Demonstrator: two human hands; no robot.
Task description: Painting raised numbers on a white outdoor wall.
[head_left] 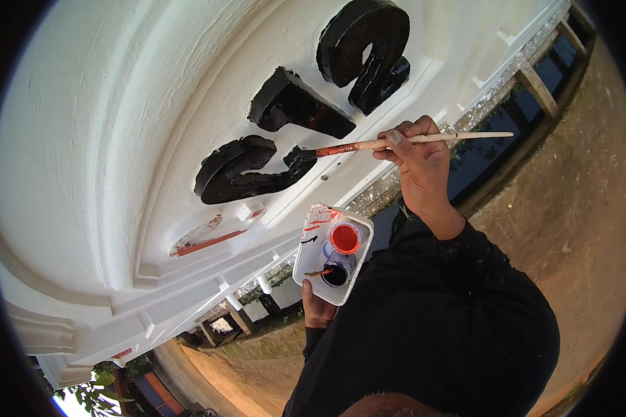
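My right hand (419, 156) pinches a long, pale wooden paintbrush (466, 136) whose lower handle is smeared red. Its dark bristles meet the end of the lowest of several raised characters (233, 174), coated in glossy black. Down by my body, my left hand (318, 308) grips a white plastic tray (300, 257) by its lower edge, thumb at the rim and the other fingers mostly hidden. Inside stand a cup of red paint (345, 238) and a cup of black paint (334, 275), with a second, short stick or brush (317, 273) leaning at the black cup.
The characters stand out from a curved white moulded wall (118, 139). Below them a faded red and white raised shape (209, 238) shows. A white ledge (368, 174) runs under the panel. Beyond it are posts (537, 90) and brown ground (556, 194).
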